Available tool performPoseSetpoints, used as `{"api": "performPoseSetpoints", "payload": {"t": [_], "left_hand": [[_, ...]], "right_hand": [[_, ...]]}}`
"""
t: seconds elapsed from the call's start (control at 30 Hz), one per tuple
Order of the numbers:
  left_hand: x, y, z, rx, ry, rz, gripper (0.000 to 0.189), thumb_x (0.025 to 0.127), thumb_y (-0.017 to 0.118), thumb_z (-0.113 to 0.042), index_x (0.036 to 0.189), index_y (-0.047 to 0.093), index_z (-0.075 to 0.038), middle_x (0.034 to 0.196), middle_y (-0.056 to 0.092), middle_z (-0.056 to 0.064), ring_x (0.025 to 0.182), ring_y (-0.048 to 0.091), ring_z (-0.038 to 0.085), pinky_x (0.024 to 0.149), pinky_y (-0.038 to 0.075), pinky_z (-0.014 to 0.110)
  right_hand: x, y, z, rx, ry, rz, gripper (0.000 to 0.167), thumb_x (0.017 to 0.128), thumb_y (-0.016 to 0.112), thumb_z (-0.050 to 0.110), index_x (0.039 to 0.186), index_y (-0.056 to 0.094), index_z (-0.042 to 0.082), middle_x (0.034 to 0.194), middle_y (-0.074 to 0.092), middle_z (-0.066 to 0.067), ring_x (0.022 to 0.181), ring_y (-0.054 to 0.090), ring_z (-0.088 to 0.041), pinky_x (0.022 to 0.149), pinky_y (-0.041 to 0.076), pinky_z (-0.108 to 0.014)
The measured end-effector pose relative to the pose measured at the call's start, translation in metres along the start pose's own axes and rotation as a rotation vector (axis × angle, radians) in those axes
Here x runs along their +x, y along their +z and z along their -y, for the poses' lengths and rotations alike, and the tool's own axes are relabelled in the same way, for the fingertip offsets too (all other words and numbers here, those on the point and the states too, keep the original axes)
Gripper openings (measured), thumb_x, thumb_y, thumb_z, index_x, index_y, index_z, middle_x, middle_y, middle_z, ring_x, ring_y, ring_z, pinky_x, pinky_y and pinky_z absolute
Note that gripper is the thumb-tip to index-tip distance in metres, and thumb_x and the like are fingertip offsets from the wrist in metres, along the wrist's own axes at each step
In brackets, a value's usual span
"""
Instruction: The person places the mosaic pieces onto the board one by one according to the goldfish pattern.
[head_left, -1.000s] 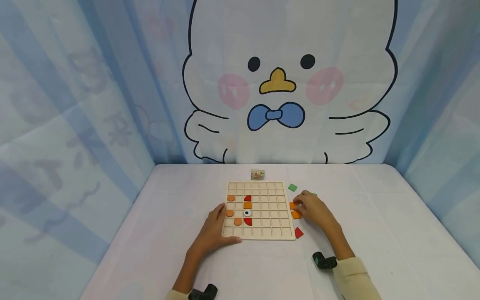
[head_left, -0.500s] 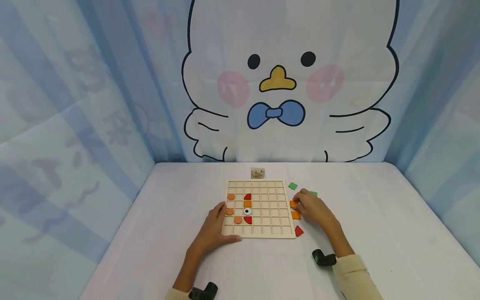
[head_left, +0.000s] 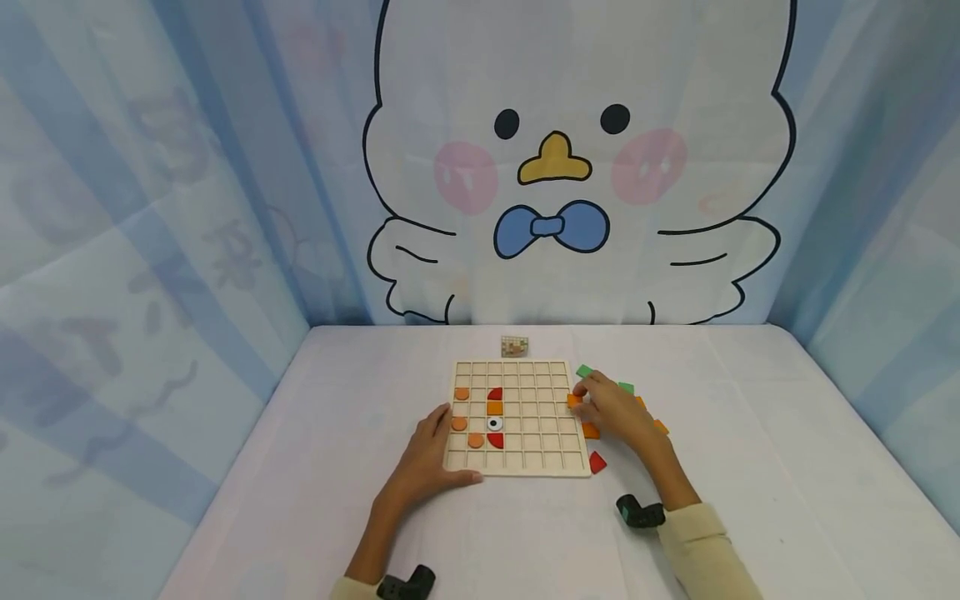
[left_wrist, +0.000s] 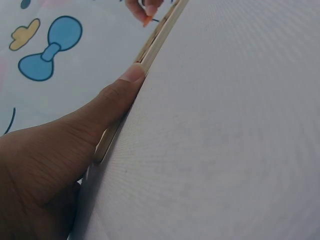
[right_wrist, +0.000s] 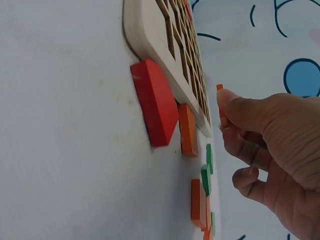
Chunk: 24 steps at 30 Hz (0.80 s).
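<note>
A wooden grid board [head_left: 542,454] lies on the table. My left hand [head_left: 429,460] holds its near left corner, the thumb [left_wrist: 132,74] along the front edge and the fingers at the left side. Over the board's right edge, my right hand [head_left: 618,410] pinches an orange square tile [head_left: 573,401] between thumb and fingertips; in the right wrist view the tile [right_wrist: 219,88] is raised above the board, partly hidden by the thumb. Set in the grid are several orange discs [head_left: 462,393], two red quarter-round pieces [head_left: 495,440], an orange square [head_left: 495,407] and a white eye piece [head_left: 495,423].
Right of the board lie a red piece [head_left: 597,462], an orange tile [head_left: 591,431], green tiles [head_left: 584,371] and more orange tiles [head_left: 660,427], some partly behind the right hand. A small patterned card [head_left: 514,347] is behind the board. A printed curtain [head_left: 555,283] hangs beyond the table.
My right hand has picked up an orange tile from beside the board and moved it slightly left and away from me, uncovering orange tiles behind it. The left hand stays at the corner.
</note>
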<state>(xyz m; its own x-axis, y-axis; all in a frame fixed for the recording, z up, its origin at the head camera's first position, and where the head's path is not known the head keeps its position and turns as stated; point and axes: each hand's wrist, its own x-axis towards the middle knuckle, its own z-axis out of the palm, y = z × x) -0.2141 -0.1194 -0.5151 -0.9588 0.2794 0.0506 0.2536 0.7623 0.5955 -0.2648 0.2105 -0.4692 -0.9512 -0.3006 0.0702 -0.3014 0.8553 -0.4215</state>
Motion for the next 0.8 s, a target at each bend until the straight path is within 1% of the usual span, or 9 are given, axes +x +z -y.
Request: {"api": "performPoseSetpoints", "payload": {"t": [0.13, 0.4, 0.57, 0.7, 0.8], "left_hand": [[0.001, 0.001, 0.001, -0.001, -0.002, 0.005, 0.124, 0.065, 0.079, -0.068, 0.156, 0.022, -0.006, 0.161, 0.020, 0.011, 0.143, 0.030, 0.029, 0.114, 0.035, 0.048], [-0.001, 0.002, 0.002, 0.004, -0.005, -0.001, 0.122, 0.065, 0.079, -0.067, 0.156, 0.023, -0.007, 0.161, 0.021, 0.010, 0.144, 0.029, 0.029, 0.115, 0.034, 0.047], [-0.001, 0.002, 0.001, 0.003, -0.002, 0.003, 0.122, 0.066, 0.080, -0.066, 0.155, 0.023, -0.006, 0.161, 0.021, 0.011, 0.144, 0.029, 0.029, 0.115, 0.034, 0.048], [0.000, 0.002, 0.002, 0.007, -0.003, 0.006, 0.123, 0.066, 0.078, -0.068, 0.156, 0.022, -0.006, 0.161, 0.020, 0.011, 0.144, 0.028, 0.029, 0.115, 0.034, 0.048], [0.000, 0.002, 0.002, 0.010, -0.007, 0.010, 0.123, 0.066, 0.078, -0.069, 0.156, 0.021, -0.007, 0.162, 0.020, 0.010, 0.145, 0.028, 0.029, 0.115, 0.034, 0.047]], "right_hand": [[0.004, 0.007, 0.008, -0.020, -0.034, 0.005, 0.029, 0.092, 0.068, 0.026, 0.110, 0.065, 0.004, 0.112, 0.061, -0.009, 0.078, 0.053, -0.015, 0.070, 0.049, -0.029], [0.012, 0.021, 0.029, -0.032, -0.095, 0.010, 0.026, 0.093, 0.068, 0.027, 0.108, 0.065, 0.006, 0.108, 0.059, -0.004, 0.083, 0.054, -0.013, 0.079, 0.053, -0.032], [0.019, 0.028, 0.041, -0.036, -0.098, 0.022, 0.026, 0.092, 0.069, 0.028, 0.107, 0.066, 0.007, 0.107, 0.058, -0.003, 0.083, 0.054, -0.013, 0.080, 0.053, -0.032], [0.025, 0.032, 0.052, -0.046, -0.107, 0.025, 0.026, 0.090, 0.071, 0.027, 0.107, 0.066, 0.007, 0.107, 0.058, -0.003, 0.082, 0.054, -0.013, 0.080, 0.054, -0.032], [0.029, 0.037, 0.059, -0.054, -0.098, 0.031, 0.026, 0.090, 0.071, 0.027, 0.107, 0.067, 0.008, 0.106, 0.059, -0.002, 0.081, 0.055, -0.013, 0.082, 0.054, -0.033]]}}
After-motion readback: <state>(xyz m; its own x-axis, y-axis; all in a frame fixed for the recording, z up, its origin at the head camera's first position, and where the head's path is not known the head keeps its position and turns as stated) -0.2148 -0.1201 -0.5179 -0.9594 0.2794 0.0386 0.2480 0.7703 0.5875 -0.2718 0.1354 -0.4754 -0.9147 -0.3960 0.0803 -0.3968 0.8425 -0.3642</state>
